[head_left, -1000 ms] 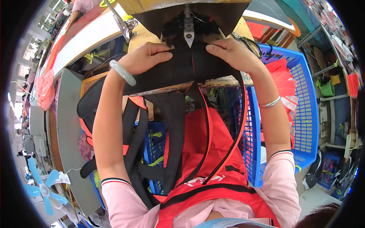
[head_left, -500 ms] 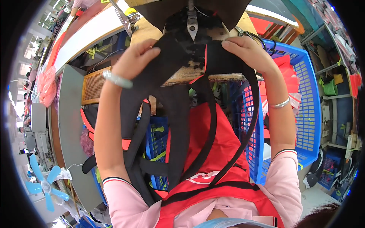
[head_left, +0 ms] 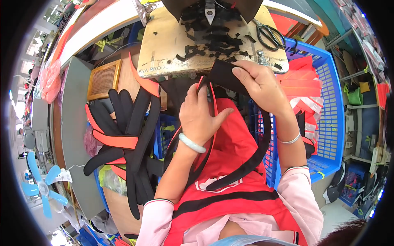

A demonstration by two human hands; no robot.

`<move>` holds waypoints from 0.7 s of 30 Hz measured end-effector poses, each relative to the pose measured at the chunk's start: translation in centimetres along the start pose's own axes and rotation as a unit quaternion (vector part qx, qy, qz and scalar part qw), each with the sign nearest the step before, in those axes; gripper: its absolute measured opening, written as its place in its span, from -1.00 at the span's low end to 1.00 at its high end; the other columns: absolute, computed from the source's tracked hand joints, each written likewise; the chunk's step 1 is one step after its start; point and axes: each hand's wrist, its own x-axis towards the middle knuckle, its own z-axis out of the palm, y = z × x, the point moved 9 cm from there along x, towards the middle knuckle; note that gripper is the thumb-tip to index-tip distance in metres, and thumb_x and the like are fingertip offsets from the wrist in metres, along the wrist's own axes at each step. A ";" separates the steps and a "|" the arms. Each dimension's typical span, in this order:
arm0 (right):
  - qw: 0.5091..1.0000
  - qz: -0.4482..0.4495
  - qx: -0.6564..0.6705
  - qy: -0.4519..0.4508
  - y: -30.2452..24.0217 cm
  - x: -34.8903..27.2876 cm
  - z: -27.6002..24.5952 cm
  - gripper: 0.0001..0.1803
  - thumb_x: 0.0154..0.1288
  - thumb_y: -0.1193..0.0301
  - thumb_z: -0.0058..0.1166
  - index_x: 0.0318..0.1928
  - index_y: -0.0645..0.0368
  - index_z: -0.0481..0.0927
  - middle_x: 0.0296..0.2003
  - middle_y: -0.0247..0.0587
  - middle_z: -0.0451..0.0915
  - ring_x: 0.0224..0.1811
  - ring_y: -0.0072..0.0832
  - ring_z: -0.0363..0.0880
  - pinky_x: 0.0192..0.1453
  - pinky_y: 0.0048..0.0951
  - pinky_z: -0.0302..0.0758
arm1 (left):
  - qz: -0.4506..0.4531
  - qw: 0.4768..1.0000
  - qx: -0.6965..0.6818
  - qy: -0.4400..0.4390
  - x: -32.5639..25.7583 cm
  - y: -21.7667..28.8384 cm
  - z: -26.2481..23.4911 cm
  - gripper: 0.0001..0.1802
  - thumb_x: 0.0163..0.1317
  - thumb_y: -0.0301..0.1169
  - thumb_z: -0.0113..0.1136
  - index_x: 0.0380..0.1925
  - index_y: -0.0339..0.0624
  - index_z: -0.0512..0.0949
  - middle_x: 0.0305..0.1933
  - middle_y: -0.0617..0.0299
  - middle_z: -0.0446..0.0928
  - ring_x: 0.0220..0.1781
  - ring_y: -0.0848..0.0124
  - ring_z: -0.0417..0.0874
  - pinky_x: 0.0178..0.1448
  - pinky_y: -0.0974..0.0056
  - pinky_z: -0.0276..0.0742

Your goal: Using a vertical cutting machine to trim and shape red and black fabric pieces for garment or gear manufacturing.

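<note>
A black fabric strap (head_left: 227, 76) is pinched between the thumb and fingers of my right hand (head_left: 260, 84), just off the front edge of the wooden work table (head_left: 164, 55). From it a long black tail curves down over my red apron (head_left: 234, 127). My left hand (head_left: 199, 112) lies over dark, red-edged fabric strips (head_left: 214, 98), its thumb spread wide. Part of those strips is hidden beneath the palm. To the left hangs a bundle of black straps (head_left: 139, 143) with orange-red undersides. Behind the table edge stands a machine's pointed metal part (head_left: 209, 14).
Black scraps (head_left: 221, 41) litter the table, and black-handled scissors (head_left: 271, 36) lie at its right. A blue plastic basket (head_left: 334, 106) holding orange-red pieces stands on the right. At left are a wooden-framed woven panel (head_left: 104, 80), a grey cabinet side (head_left: 76, 143) and a blue fan (head_left: 43, 188).
Both hands have drawn back from the machine toward me. My left hand has swung in to the middle. The black straps now hang in a bundle at left, with orange-red faces showing.
</note>
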 end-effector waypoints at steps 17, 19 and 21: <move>0.993 -0.063 -0.037 0.094 1.2 -5.4 11.2 0.08 0.02 0.23 0.42 0.46 0.25 0.04 0.38 0.15 0.15 0.39 0.07 0.21 0.41 -0.15 0.25 | 0.149 0.959 -0.019 -0.240 2.4 -1.5 -3.3 -0.72 0.19 -0.56 0.10 -0.08 -0.26 0.61 0.01 0.04 0.54 -0.13 0.02 0.65 -0.08 0.07 0.60; 0.980 -0.037 0.072 0.179 1.3 -4.7 12.2 0.05 0.06 0.39 0.35 0.47 0.27 -0.03 0.45 0.19 0.01 0.47 0.09 0.08 0.48 -0.18 0.18 | 0.162 0.954 -0.039 -0.250 3.0 -1.4 -4.4 -0.72 0.18 -0.57 0.12 -0.09 -0.29 0.62 0.02 0.03 0.56 -0.07 0.01 0.65 -0.03 0.09 0.60; 0.978 -0.057 0.096 0.177 0.0 -3.5 13.2 0.01 0.08 0.46 0.27 0.47 0.28 -0.05 0.47 0.20 -0.05 0.49 0.10 0.04 0.49 -0.18 0.16 | 0.172 0.951 -0.024 -0.255 3.8 -1.5 -6.1 -0.73 0.19 -0.53 0.15 -0.09 -0.26 0.63 0.02 0.03 0.57 -0.06 0.01 0.64 0.00 0.11 0.59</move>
